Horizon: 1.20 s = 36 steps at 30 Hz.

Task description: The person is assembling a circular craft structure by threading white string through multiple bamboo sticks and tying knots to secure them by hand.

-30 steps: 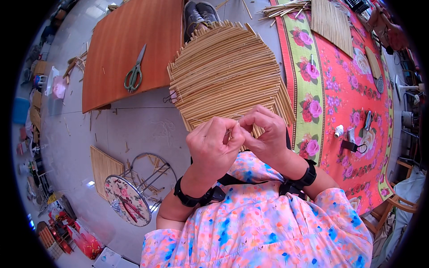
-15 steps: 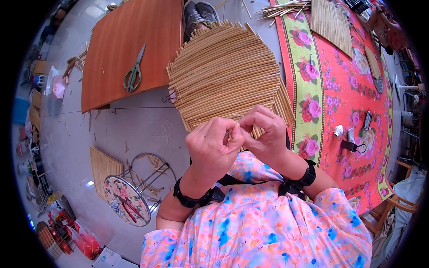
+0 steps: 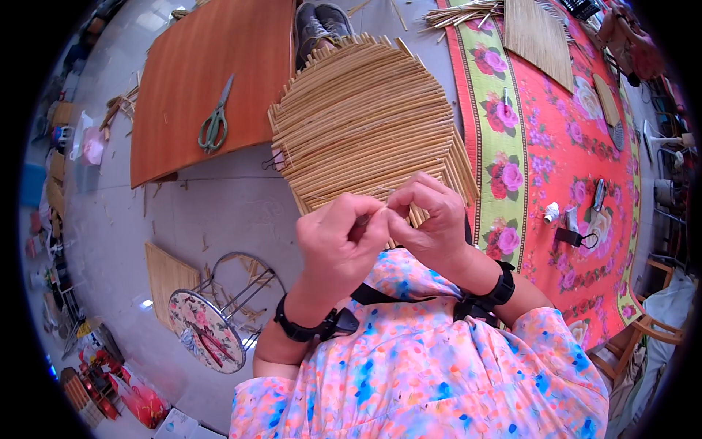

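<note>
Pinching a fine pale thread (image 3: 384,208) in tight grip of left hand (image 3: 338,238) and right hand (image 3: 431,221) — close over near edge of stalk panel (image 3: 365,117) — right of a brown surface (image 3: 172,110) bearing green-handled scissors (image 3: 214,130).

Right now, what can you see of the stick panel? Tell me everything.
The stick panel looks like straw-coloured stalks packed side by side. Most run across it, rising slightly rightward; a slanting band lines its lower right. Its far edge is rounded and jagged with uneven stick ends. A small clip sits at its left edge. It is in front of you; your left hand and right hand meet over its near edge, hiding part of it. Whether they touch it is unclear.
</note>
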### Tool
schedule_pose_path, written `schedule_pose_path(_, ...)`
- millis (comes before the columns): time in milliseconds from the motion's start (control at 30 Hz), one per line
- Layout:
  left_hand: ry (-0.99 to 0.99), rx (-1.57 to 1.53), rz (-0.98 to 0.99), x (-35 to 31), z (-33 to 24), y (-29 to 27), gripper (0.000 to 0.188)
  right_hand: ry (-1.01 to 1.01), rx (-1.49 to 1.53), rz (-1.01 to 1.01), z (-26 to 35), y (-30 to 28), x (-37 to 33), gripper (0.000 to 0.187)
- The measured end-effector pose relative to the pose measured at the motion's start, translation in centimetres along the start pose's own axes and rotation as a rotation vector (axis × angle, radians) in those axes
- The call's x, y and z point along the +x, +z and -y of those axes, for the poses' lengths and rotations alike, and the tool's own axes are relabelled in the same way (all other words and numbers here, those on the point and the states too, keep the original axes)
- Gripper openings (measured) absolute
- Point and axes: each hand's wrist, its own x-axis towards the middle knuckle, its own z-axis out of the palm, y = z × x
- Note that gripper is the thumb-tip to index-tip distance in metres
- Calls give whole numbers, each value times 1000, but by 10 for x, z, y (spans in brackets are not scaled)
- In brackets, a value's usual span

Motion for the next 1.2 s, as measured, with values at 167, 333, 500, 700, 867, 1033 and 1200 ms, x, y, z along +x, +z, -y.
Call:
schedule_pose_path(167,-36,-290,59,6,-2,-21,5,55,123,36,5,-1,1,9)
schedule_pose_path(333,-116,-317,49,6,6,-13,4,-15,116,116,3,-3,0,10)
schedule_pose_path(500,-228,-444,71,-2,16,-4,6,-69,131,146,-1,1,-1,11)
schedule_pose_path(700,-299,-544,107,-3,17,-5,7,-71,115,198,-3,1,-1,11)
schedule_pose_path(867,-379,-655,142,-6,24,-8,11,59,156,241,2,-3,-1,14)
schedule_pose_path(1033,-485,-805,213,-8,33,-7,14,137,333,58,1,0,-1,14)
schedule_pose_path(1200,-528,-886,268,-11,37,-1,13,24,335,92,-8,0,-2,14)
